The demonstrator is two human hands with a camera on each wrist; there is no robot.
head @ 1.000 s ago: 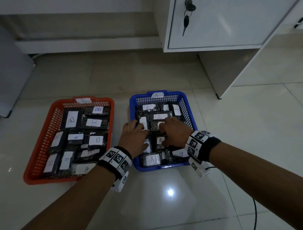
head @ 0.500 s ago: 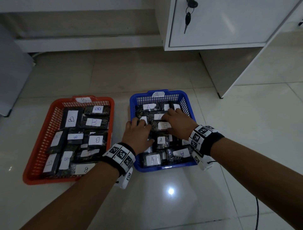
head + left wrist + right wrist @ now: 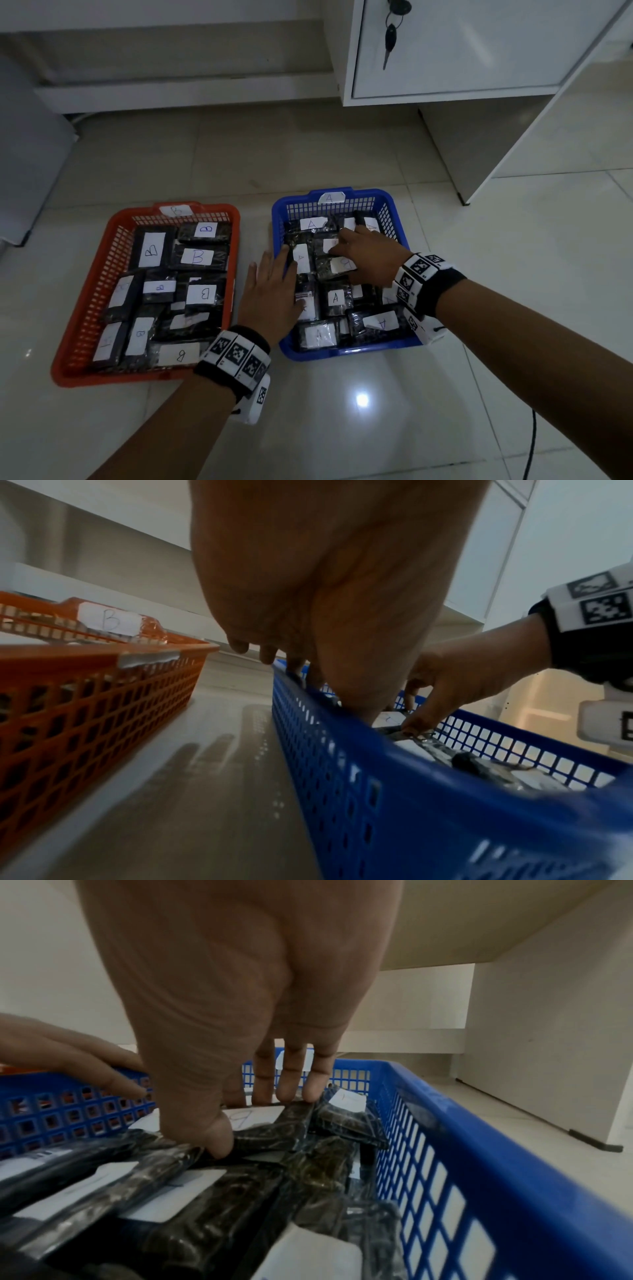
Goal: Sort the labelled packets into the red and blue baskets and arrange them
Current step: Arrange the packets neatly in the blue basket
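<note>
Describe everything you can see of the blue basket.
The blue basket is a shallow rectangular tray of what looks like plastic, with lattice walls and a solid rim. It sits flat on the tiled floor, right of the red basket and apart from it. A white tag marked A is on its far rim. Black packets with white A labels fill it. The left hand lies flat across its left rim; the right hand pinches a packet near the far end.

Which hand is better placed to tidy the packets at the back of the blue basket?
Right. The right hand spans a packet near the back of the blue basket, thumb and fingers on its edges. The left hand lies flat over the left rim.
</note>
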